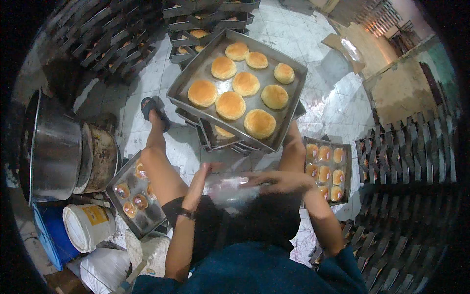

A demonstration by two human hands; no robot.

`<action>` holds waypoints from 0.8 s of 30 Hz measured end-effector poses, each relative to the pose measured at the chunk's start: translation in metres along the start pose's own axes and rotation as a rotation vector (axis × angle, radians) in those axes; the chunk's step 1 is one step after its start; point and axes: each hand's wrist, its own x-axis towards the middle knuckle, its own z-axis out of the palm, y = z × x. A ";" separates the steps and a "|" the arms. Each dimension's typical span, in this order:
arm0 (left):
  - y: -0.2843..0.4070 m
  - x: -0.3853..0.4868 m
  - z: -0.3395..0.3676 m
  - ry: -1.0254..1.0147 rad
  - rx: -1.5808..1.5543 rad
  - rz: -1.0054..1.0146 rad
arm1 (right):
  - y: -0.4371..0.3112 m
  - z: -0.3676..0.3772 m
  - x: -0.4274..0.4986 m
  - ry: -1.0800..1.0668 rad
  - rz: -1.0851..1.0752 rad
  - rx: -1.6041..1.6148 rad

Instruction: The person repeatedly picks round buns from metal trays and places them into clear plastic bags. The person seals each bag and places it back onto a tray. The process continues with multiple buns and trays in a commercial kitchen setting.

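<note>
Above my lap lies a blurred clear plastic bag (229, 189), between my two hands. My left hand (200, 183), with a dark band at the wrist, is upright beside the bag's left edge. My right hand (282, 182) reaches over its right part, blurred by motion; whether its fingers pinch the plastic does not show. In front of my knees, a metal baking tray (180, 99) of several round golden buns (246, 83) rests on stacked trays. Trays of plastic-wrapped buns stand on the floor, one by my left leg (139, 201) and one by my right (324, 173).
Stacked dark trays (407, 150) line the right side, with more at the upper left and top. At left stand a large metal pot (58, 147), a white bucket (88, 228) and a blue barrel (55, 235). A flattened cardboard piece (339, 49) lies on the tiled floor.
</note>
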 end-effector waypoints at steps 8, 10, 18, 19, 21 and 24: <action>0.045 0.006 0.049 -0.055 0.251 -0.138 | -0.012 0.011 -0.041 0.154 0.164 0.338; 0.048 0.006 0.048 0.098 0.240 -0.203 | -0.028 0.014 -0.041 0.121 -0.089 0.396; 0.081 -0.006 0.033 -0.020 0.021 -0.200 | -0.046 0.027 -0.046 0.296 0.038 -0.927; 0.083 -0.004 0.038 -0.092 -0.019 -0.051 | -0.043 0.028 -0.041 0.265 0.088 -0.637; 0.079 -0.004 0.053 -0.163 -0.071 0.316 | -0.040 0.030 -0.027 0.254 0.129 -0.132; 0.057 0.002 0.081 0.019 -0.078 0.448 | -0.050 0.034 0.001 0.376 0.191 0.049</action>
